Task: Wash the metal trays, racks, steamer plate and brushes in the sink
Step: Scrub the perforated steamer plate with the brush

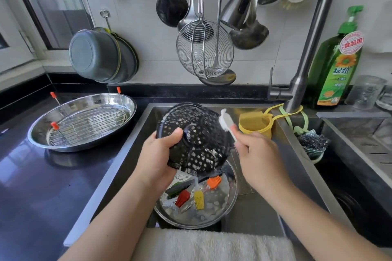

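My left hand grips the lower left rim of a black perforated steamer plate, held tilted over the sink. My right hand holds a white cleaning brush whose head touches the plate's upper right edge. Below the plate, a round metal tray lies in the sink with soapy water and several silicone brushes: red, yellow, orange and a green one. On the left counter, another metal tray holds a wire rack with orange-tipped legs.
The tap hangs above the plate. A yellow sponge holder and a steel scourer sit at the sink's right side. A green detergent bottle stands behind the tap's base. Ladles and a wire skimmer hang on the wall. A white towel lies along the front edge.
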`<action>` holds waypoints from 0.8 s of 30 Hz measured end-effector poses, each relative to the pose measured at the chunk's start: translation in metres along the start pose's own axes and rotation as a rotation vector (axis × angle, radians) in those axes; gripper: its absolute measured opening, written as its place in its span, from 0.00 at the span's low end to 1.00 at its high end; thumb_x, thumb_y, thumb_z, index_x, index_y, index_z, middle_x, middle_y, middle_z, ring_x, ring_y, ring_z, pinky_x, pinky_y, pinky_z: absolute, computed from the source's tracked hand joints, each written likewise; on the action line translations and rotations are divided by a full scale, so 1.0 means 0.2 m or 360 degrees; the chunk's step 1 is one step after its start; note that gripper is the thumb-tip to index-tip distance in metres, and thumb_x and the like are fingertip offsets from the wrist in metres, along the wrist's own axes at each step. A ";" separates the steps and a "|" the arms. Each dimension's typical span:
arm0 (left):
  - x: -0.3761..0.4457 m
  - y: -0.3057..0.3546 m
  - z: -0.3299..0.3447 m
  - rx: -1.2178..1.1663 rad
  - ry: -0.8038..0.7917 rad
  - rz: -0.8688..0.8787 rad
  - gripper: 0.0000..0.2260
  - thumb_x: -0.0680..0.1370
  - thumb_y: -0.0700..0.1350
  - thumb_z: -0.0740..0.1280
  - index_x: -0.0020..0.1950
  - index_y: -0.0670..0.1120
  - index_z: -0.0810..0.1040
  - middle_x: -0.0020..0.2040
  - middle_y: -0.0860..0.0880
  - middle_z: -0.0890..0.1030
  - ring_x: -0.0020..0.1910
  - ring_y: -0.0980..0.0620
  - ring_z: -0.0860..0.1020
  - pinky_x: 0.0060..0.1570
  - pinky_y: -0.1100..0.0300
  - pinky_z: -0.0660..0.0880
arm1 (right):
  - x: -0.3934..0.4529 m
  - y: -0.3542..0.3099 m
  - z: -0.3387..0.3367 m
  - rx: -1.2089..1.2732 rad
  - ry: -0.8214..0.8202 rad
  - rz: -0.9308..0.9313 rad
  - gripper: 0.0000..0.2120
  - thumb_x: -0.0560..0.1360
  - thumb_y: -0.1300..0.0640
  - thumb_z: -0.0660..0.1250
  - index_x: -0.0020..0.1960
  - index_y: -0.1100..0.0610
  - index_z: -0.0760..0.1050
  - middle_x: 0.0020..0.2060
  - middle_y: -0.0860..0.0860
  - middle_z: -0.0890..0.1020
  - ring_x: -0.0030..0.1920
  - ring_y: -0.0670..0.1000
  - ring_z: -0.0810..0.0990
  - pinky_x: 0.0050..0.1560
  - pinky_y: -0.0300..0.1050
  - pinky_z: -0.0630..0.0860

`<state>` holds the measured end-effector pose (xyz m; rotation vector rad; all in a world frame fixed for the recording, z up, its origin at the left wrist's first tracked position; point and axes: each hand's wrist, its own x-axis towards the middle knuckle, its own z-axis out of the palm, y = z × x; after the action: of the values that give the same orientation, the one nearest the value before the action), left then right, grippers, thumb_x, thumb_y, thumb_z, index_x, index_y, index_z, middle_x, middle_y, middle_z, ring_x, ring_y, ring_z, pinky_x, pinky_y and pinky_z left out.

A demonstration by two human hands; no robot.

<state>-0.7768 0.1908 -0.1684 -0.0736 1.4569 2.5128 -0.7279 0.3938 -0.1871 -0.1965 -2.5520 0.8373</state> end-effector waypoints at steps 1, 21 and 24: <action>-0.01 -0.01 0.02 0.0077 -0.0048 -0.0020 0.15 0.82 0.34 0.65 0.68 0.39 0.76 0.61 0.39 0.85 0.60 0.39 0.84 0.63 0.39 0.77 | 0.02 0.01 -0.02 0.0004 0.0022 0.0029 0.21 0.84 0.57 0.60 0.75 0.42 0.69 0.40 0.47 0.72 0.39 0.48 0.71 0.35 0.48 0.72; -0.03 -0.01 0.01 0.0147 -0.0029 0.0063 0.12 0.83 0.35 0.65 0.66 0.40 0.79 0.59 0.40 0.85 0.60 0.38 0.84 0.64 0.38 0.77 | 0.02 -0.05 -0.06 -0.0231 -0.0101 -0.0148 0.22 0.84 0.56 0.61 0.75 0.38 0.68 0.40 0.45 0.72 0.38 0.49 0.73 0.35 0.53 0.75; -0.02 -0.02 0.02 0.0094 -0.0039 0.0057 0.13 0.83 0.36 0.64 0.67 0.40 0.78 0.60 0.40 0.85 0.60 0.39 0.84 0.65 0.38 0.76 | -0.01 -0.05 -0.07 -0.0184 -0.0121 -0.0172 0.22 0.84 0.56 0.62 0.75 0.39 0.69 0.39 0.45 0.71 0.36 0.48 0.72 0.33 0.50 0.73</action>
<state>-0.7712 0.1947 -0.1685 -0.0068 1.5347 2.4874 -0.7189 0.3923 -0.1711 -0.0622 -2.6575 0.6695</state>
